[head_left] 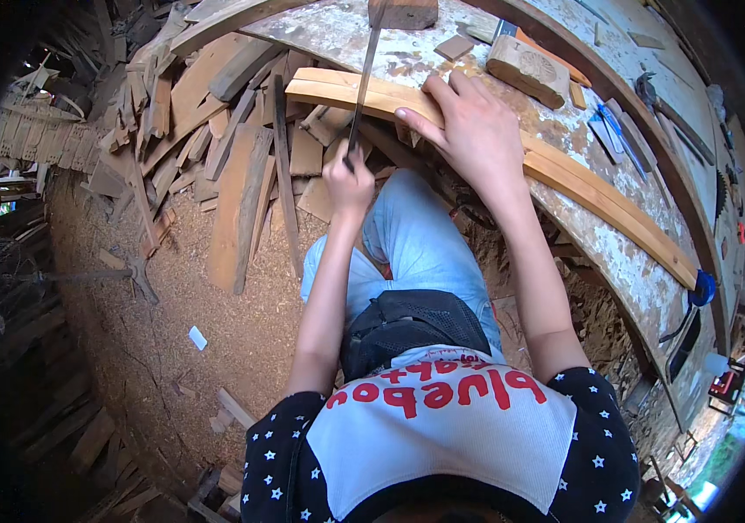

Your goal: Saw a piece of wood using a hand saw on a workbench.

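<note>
My left hand (351, 181) is closed around the dark handle of what looks like a saw (361, 96), its long narrow blade seen nearly edge-on. The blade points away from me and crosses a curved wooden strip (608, 187) near its left end. How deep it sits in the wood cannot be made out. My right hand (475, 126) grips the strip to the right of the blade, thumb on the near side and fingers over the top. The strip runs along the near edge of the paint-stained workbench (564, 131), its left end sticking out past the edge.
Offcuts (237, 205) lie heaped left of the bench on sawdust-covered ground (172, 349). The bench holds a carved wood block (528, 70), another block (404, 13), a hammer (684, 129) and a blue round tool (702, 288). A long curved beam (643, 105) spans the bench. A fan (2, 261) stands far left.
</note>
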The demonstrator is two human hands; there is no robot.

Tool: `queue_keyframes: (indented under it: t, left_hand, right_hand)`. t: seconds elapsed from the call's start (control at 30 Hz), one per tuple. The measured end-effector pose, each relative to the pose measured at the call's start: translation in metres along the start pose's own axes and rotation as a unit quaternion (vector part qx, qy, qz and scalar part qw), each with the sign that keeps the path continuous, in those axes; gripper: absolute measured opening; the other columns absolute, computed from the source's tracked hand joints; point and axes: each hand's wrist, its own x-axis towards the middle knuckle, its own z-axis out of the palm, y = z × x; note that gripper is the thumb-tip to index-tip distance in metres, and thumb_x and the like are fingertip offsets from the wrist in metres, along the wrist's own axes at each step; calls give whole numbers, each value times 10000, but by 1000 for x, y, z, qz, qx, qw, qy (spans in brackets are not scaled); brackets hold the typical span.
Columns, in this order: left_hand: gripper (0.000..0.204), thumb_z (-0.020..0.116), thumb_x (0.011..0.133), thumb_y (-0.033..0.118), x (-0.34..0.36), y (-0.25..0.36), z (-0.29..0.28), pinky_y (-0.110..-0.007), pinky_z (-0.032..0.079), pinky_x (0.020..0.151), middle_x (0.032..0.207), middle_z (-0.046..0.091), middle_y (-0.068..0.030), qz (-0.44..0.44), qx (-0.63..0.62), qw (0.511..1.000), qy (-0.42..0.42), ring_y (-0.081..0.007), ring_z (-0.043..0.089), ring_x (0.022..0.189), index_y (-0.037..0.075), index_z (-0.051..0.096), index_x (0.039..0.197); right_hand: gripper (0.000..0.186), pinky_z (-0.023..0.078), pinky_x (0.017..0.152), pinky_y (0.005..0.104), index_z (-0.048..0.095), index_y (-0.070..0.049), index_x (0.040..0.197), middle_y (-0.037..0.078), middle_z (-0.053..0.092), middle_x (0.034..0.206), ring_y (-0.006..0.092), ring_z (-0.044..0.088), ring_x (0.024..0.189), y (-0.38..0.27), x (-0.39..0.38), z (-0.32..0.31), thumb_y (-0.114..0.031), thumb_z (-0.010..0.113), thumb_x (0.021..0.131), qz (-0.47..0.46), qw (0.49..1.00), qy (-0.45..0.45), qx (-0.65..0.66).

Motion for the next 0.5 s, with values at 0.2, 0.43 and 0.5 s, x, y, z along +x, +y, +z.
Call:
queue_keyframes:
  t: [0.2,0.43,0.5]
  left_hand:
    - [204,453,924,144,-39,-34,-1,-457,411,513,604,535,-201,-1,19,1000,23,-416,574,601,15,547,798]
    - [224,450,929,165,4,14,-5,-455,412,508,613,548,-203,-4,21,1000,-3,-417,581,604,16,545,792]
    - [258,436,941,195,13,27,-5,-448,410,495,603,550,-199,14,1,1000,2,-408,585,589,14,542,789]
  right_hand:
    - [504,527,685,381,612,-53,972,121,592,873,259,621,868,-1,3,0,-532,552,828,-2,1000,6,-5]
    - [507,524,696,380,611,-50,960,127,591,880,265,626,864,1,1,-3,-536,546,831,-3,1000,-5,1]
    - [506,523,698,380,611,-50,952,128,590,879,267,626,863,0,1,-3,-537,545,831,-3,1000,-5,3]
